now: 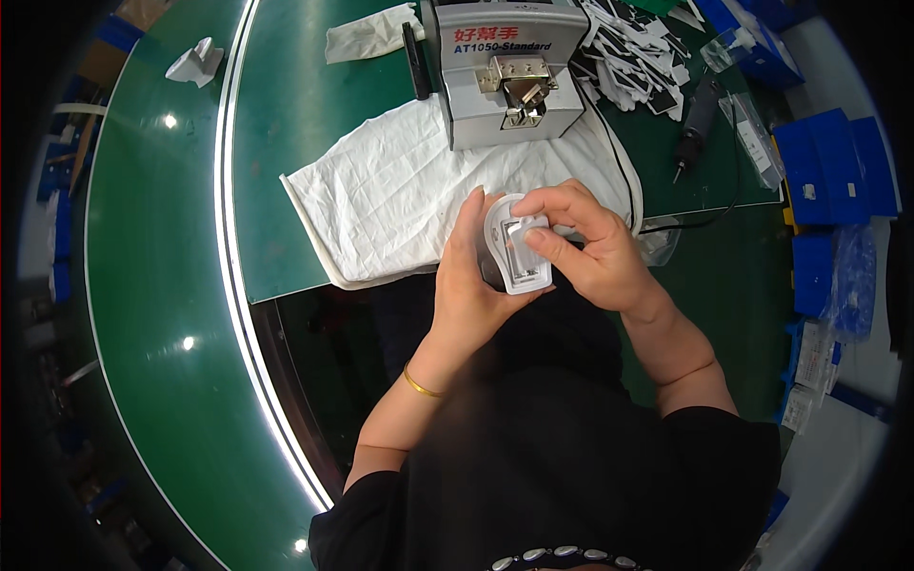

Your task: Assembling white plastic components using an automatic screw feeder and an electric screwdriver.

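Note:
My left hand (pixel 466 285) cups a small white plastic housing (pixel 514 255) from the left and below, thumb along its left edge. My right hand (pixel 590 247) comes in from the right; its fingertips press on the top and middle of the same white piece. Both hands hold it just above the near edge of a white cloth (pixel 390 200) spread on the green table. A gold bangle sits on my left wrist.
A grey box-shaped machine (pixel 509 71) with a metal fitting stands on the cloth right behind my hands. A black electric screwdriver (pixel 695 124) with cable lies to the right, near a pile of black-and-white parts (pixel 633 52). Blue bins (pixel 828 171) line the right side. Green conveyor belt (pixel 152 266) curves at left.

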A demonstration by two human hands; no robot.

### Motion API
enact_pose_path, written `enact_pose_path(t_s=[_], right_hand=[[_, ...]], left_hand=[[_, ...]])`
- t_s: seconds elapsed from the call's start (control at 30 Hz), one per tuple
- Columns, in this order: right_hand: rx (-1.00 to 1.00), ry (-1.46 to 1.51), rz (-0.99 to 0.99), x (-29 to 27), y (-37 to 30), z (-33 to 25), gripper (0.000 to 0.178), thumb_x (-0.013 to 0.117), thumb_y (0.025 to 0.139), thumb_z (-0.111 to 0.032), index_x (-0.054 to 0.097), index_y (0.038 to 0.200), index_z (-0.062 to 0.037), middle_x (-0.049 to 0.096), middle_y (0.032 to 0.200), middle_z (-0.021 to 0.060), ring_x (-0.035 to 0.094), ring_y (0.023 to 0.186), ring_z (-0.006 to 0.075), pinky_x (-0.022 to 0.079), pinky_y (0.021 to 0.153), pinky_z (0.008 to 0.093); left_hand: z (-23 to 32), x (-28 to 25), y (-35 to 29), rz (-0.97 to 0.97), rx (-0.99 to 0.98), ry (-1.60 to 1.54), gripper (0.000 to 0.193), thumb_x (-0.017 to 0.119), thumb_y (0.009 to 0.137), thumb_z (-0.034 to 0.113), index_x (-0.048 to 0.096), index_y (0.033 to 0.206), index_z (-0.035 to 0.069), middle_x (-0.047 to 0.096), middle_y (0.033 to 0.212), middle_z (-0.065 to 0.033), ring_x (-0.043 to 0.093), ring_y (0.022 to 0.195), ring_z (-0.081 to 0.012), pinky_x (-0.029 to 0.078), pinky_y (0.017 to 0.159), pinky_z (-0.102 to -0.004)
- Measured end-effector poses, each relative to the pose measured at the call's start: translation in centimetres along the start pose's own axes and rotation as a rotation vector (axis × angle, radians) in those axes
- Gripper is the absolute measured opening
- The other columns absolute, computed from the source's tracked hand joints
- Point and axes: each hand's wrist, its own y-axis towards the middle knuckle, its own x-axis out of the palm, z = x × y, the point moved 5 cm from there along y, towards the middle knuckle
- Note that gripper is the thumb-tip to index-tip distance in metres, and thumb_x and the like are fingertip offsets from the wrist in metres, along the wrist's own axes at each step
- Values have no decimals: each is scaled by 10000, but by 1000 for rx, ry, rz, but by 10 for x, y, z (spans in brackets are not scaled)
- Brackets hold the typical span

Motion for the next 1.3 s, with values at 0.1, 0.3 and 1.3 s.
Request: enact_pose_path(t_s=[0.1,0.3,1.3], right_hand=[[124,150,2,6,-4,8,253,586,954,-16,563,1206,-18,640,1076,64,633,1022,141,473,920,269],[128,60,-2,9,-10,10,273,580,964,-24,516,1229,-11,673,1092,109,647,1003,138,482,893,261],[380,526,-66,13,-35,25,673,677,905,-91,342,1474,42,563,1294,121,560,1146,158,444,1005,315]], left_hand=[[2,-1,0,6,17,9,1157,936,566,140,255,1493,19,540,1354,-186,561,1194,-357,470,985,-421],[2,-1,1,10,25,20,1154,935,568,141,257,1494,28,546,1347,-187,565,1190,-353,475,982,-424],[25,-1,-31,-201,58,-395,1056,827,777,103,97,1537,42,311,1546,-223,391,1394,-330,381,1097,-426]])
